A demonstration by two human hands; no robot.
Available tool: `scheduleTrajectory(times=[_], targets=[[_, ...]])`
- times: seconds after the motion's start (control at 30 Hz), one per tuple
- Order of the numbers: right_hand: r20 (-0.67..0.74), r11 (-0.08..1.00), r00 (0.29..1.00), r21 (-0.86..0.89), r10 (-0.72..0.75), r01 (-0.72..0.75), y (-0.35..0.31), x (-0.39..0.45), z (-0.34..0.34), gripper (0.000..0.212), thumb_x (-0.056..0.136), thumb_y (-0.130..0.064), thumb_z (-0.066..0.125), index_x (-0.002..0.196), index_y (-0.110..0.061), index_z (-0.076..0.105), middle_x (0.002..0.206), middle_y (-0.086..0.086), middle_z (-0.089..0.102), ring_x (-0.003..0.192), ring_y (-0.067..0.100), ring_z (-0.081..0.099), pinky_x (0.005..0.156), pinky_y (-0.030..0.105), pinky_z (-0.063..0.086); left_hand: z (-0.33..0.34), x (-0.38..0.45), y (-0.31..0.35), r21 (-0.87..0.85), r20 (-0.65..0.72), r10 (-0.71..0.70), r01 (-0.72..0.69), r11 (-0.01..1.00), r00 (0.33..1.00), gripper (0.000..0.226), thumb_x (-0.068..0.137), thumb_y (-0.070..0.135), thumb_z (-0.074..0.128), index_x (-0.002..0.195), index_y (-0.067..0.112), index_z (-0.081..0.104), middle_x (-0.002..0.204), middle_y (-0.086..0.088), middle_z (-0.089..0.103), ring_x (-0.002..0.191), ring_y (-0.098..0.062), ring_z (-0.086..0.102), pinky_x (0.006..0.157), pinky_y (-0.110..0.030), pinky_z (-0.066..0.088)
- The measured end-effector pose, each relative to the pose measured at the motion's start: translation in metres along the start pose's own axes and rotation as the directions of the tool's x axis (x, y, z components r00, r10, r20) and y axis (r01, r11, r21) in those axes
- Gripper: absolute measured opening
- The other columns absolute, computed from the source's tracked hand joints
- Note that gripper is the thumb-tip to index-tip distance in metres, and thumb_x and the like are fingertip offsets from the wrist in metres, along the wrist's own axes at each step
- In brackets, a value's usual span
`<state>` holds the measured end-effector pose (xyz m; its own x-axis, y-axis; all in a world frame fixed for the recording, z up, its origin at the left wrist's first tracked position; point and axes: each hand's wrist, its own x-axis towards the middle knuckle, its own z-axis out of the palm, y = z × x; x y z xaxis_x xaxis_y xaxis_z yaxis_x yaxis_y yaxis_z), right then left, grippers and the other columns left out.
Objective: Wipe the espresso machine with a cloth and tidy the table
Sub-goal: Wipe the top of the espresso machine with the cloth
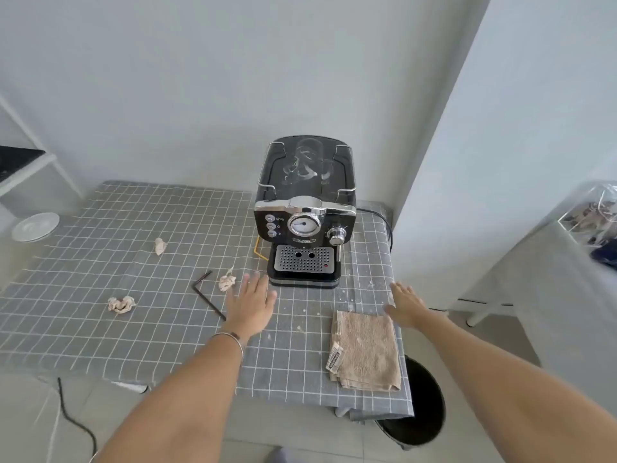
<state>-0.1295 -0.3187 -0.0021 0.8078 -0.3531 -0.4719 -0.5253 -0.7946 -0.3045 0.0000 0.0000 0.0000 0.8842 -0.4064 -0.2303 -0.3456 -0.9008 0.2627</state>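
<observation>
Two hands out over the surface (100, 228), both spread flat, fingers apart, nothing held. Left hand (251, 304) hovers palm-down just in front of the espresso machine (305, 212); thin bracelet (233, 339) at the wrist. Right hand (405, 307) is near the right edge, its grip splayed, thumb just above the cloth's far right corner; can't tell if touching.

Cloth (365, 350): beige terry, nubbly, folded to a rough rectangle w/ a printed tag at its left edge. Lies flat at the front right of the surface, between the two arms, closer to the right hand.

Machine: glossy black body, chrome trim, round dial gauge, 3 buttons, a knob, perforated metal drip tray. Whitish smears on its flat black top. It stands toward the back right, black cord running off behind.

Surface covering is grey fabric w/ a white grid, speckled w/ pale spots in front of the machine. Three crumpled paper wads (122, 304) (227, 281) (160, 245) lie on the left half, well apart. Dark bent rod (207, 294), L-shaped, lies just left of the left hand. White round saucer (35, 226) at far left.

Black round bin (424, 402) on the floor under the front right corner; contents not visible.
</observation>
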Motion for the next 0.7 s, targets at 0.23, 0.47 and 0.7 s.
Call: scheduleTrajectory(times=[0.23,0.47,0.7], targets=[[0.032,0.995,0.996,0.055,0.087,-0.089,0.024,-0.032,0.066,0.061,0.089,-0.012,0.043,0.147,-0.009,0.026,0.148,0.009,0.037,0.137,0.031,0.029,0.112,0.044,0.032,0.073,-0.025,0.061,-0.084,0.195,0.205,-0.192,0.978,0.959,0.061,0.100,0.040,0.028,0.153,0.018,0.005,0.161,0.000,-0.005,0.149,-0.023,-0.008,0.120,-0.053,0.003],[-0.329,0.986,0.933,0.132,0.144,-0.105,0.022,-0.048,0.094,0.031,0.091,-0.013,0.053,0.120,-0.008,0.058,0.125,0.010,0.056,0.125,0.030,0.042,0.098,0.038,0.040,0.114,-0.038,0.110,-0.046,0.209,0.319,-0.316,0.948,0.924,0.063,0.099,0.041,0.031,0.152,0.023,0.001,0.160,0.001,-0.017,0.148,-0.023,-0.015,0.118,-0.058,0.004],[-0.350,0.874,0.929,0.481,0.119,0.070,0.005,-0.063,0.081,0.012,0.090,-0.006,0.054,0.088,-0.018,0.055,0.119,0.003,0.056,0.121,0.028,0.047,0.093,0.033,0.040,0.124,-0.044,0.125,-0.061,0.212,0.301,-0.295,0.954,0.930,0.110,0.074,0.071,0.054,0.151,0.028,-0.012,0.153,0.001,-0.035,0.141,-0.022,-0.030,0.113,-0.051,-0.009]])
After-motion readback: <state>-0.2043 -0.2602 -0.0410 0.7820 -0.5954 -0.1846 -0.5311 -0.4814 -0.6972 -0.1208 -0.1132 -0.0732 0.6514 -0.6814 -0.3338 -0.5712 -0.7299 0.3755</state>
